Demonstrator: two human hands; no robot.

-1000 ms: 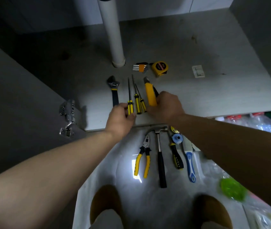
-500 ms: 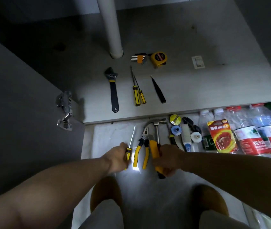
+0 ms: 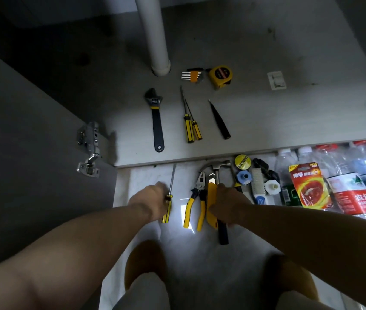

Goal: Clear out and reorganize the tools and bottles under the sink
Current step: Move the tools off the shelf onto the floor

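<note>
My left hand (image 3: 149,198) is closed on the yellow-and-black handle of a long screwdriver (image 3: 170,186) that lies on the white floor in front of the cabinet. My right hand (image 3: 226,202) grips a yellow utility knife (image 3: 211,195) laid between the yellow-handled pliers (image 3: 194,202) and the hammer (image 3: 217,173). Inside the cabinet an adjustable wrench (image 3: 155,117), two screwdrivers (image 3: 190,124), a black pointed tool (image 3: 220,121), a hex key set (image 3: 192,76) and a yellow tape measure (image 3: 220,76) lie on the cabinet floor (image 3: 289,119).
A white drain pipe (image 3: 155,34) rises at the cabinet's back. The open door with its metal hinge (image 3: 89,148) is at the left. Tape rolls, a brush, a red blister pack (image 3: 309,186) and water bottles (image 3: 352,182) line the floor on the right. My knees are below.
Both hands drew back out of the cabinet to the floor, the left carrying one screwdriver and the right the yellow utility knife, and set them down beside the pliers and hammer.
</note>
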